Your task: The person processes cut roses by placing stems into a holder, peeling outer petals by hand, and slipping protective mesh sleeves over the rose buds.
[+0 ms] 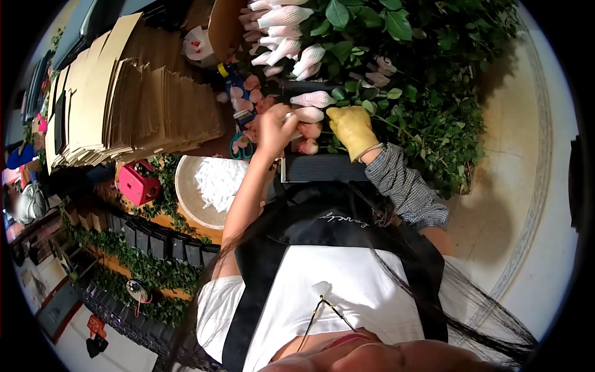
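Observation:
My bare left hand (274, 131) is closed, its fingertips pinched at the tip of a rose head in a white foam net sleeve (308, 115). My right hand (354, 131), in a yellow glove, is closed just right of that head, around the rose's stem; the fingers partly hide the grip. Another netted rose (313, 99) lies just above. Two bare pink-orange roses (308, 137) lie between my hands, below the netted one. Under them is a dark ribbed tray or board (322, 168).
Several netted roses (285, 31) are piled at the top, their leafy stems (434, 111) to the right. Cardboard sheets (130, 93) stand stacked at left. Teal scissors (240, 146) lie among loose petals. A round tub (186, 201) holds white foam nets (220, 184). Beyond is a pink stool (137, 184).

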`<state>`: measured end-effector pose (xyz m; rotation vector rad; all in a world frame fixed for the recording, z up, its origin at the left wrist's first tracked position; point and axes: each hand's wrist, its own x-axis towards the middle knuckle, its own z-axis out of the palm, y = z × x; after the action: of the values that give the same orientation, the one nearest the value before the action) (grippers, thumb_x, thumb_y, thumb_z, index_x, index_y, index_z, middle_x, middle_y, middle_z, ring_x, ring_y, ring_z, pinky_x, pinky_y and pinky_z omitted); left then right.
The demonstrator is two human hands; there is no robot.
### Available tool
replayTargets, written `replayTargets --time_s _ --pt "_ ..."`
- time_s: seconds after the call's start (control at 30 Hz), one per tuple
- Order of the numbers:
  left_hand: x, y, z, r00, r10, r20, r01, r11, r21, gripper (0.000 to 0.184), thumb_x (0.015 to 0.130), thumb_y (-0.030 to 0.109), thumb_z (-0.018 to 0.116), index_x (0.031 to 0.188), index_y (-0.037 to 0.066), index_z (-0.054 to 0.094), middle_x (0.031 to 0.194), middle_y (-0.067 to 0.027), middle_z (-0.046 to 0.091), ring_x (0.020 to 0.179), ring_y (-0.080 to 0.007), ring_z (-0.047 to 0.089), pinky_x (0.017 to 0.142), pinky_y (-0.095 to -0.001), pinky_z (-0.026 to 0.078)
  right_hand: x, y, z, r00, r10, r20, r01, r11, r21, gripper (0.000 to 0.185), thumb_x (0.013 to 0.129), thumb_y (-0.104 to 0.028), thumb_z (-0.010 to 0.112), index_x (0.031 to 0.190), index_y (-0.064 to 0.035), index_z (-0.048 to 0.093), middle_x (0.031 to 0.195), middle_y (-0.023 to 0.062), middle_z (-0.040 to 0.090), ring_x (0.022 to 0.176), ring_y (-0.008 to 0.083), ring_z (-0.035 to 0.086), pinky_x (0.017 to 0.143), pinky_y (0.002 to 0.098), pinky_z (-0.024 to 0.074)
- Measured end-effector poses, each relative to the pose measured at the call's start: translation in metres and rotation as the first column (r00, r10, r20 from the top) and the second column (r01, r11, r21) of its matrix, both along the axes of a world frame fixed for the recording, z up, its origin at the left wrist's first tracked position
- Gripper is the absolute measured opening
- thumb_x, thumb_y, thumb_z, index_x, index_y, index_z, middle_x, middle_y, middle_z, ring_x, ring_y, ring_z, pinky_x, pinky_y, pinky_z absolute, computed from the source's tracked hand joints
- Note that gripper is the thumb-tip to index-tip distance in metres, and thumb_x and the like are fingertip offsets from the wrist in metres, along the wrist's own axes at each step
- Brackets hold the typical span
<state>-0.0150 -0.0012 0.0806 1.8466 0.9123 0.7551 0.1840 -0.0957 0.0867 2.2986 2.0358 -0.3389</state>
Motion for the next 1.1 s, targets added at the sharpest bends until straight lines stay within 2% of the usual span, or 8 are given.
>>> replayTargets --time_s 0.2,0.37,0.57,0.7,0.83,0.9,0.97,1.1 --pt "-0.024 -0.031 -0.020 0.959 0.281 -0.027 -0.282 0.956 -0.074 0.012 0.084 0.005 0.059 0.080 -0.007 0.062 0.069 -0.0133 0.058 0.064 -0.0155 0.054 0.061 -0.0325 0.044 -0.009 -0.007 -0.012 0.998 0.019 -0.052 -0.004 0.957 0.290 0.014 0.082 -0.020 0.066 0.073 -0.0114 0.061 0.063 0.0074 0.063 0.063 0.0299 0.066 0.057 0.0447 0.0501" --pt "-0.060 -0.005 -0.003 0.875 0.481 0.056 -0.475 0.828 0.298 0.010 0.088 0.007 0.063 0.081 -0.001 0.066 0.077 -0.0134 0.062 0.065 -0.0290 0.058 0.061 -0.0347 0.047 -0.008 -0.004 -0.011 0.998 -0.046 0.047 0.041 0.995 0.096 0.012 0.081 -0.018 0.066 0.074 -0.0105 0.062 0.066 0.0074 0.066 0.066 0.0289 0.067 0.058 0.0438 0.0513" --pt "-0.064 0.002 0.031 0.609 0.368 -0.703 -0.316 0.925 0.210 0.018 0.093 0.019 0.067 0.108 0.012 0.068 0.100 -0.0137 0.069 0.081 -0.0350 0.066 0.065 -0.0386 0.052 -0.003 -0.010 -0.008 0.994 -0.034 -0.099 0.049 0.988 0.145 0.016 0.086 -0.023 0.064 0.077 -0.0098 0.062 0.068 0.0080 0.067 0.069 0.0309 0.067 0.064 0.0461 0.0514" --pt "-0.030 0.003 -0.013 0.953 -0.034 -0.300 0.130 0.943 0.306 0.034 0.090 0.031 0.073 0.120 0.014 0.068 0.103 -0.0062 0.074 0.083 -0.0297 0.070 0.068 -0.0344 0.054 -0.003 -0.004 -0.002 0.996 -0.056 -0.064 0.059 0.997 0.054 0.016 0.087 -0.025 0.066 0.082 -0.0106 0.064 0.073 0.0102 0.068 0.073 0.0322 0.067 0.067 0.0471 0.0520" --pt "-0.025 0.004 -0.043 0.964 -0.031 -0.263 0.109 0.952 0.288 0.028 0.093 0.027 0.069 0.115 0.011 0.068 0.098 -0.0082 0.074 0.079 -0.0253 0.070 0.066 -0.0324 0.054 -0.001 -0.007 -0.002 0.995 -0.017 -0.103 0.030 0.993 0.119 0.016 0.085 -0.026 0.067 0.088 -0.0105 0.067 0.077 0.0104 0.069 0.075 0.0325 0.067 0.068 0.0472 0.0522" --pt "-0.044 -0.002 -0.045 0.981 0.193 0.016 -0.194 0.971 0.143 0.015 0.098 0.019 0.062 0.101 0.005 0.066 0.083 -0.0083 0.068 0.070 -0.0174 0.064 0.062 -0.0292 0.050 0.001 -0.005 -0.003 0.996 -0.031 -0.083 0.041 0.991 0.128 0.016 0.086 -0.026 0.067 0.090 -0.0105 0.067 0.077 0.0104 0.069 0.075 0.0327 0.067 0.069 0.0469 0.0521" --pt "-0.084 0.008 0.007 0.871 0.488 -0.065 -0.492 0.865 -0.102 0.013 0.095 0.011 0.061 0.087 0.002 0.063 0.075 -0.0116 0.058 0.068 -0.0203 0.057 0.065 -0.0317 0.046 -0.003 -0.004 -0.005 0.996 -0.071 -0.062 0.077 0.993 0.091 0.015 0.087 -0.025 0.065 0.089 -0.0101 0.067 0.075 0.0111 0.068 0.074 0.0330 0.067 0.069 0.0473 0.0512" --pt "-0.113 -0.001 0.016 0.979 0.200 -0.026 -0.198 0.978 0.063 0.016 0.089 0.006 0.067 0.082 -0.006 0.059 0.080 -0.0094 0.051 0.073 -0.0176 0.049 0.066 -0.0299 0.042 -0.009 -0.020 0.038 0.989 0.102 -0.102 -0.072 0.962 0.264 0.022 0.092 -0.026 0.063 0.106 -0.0094 0.062 0.070 0.0109 0.067 0.068 0.0326 0.065 0.065 0.0460 0.0501"
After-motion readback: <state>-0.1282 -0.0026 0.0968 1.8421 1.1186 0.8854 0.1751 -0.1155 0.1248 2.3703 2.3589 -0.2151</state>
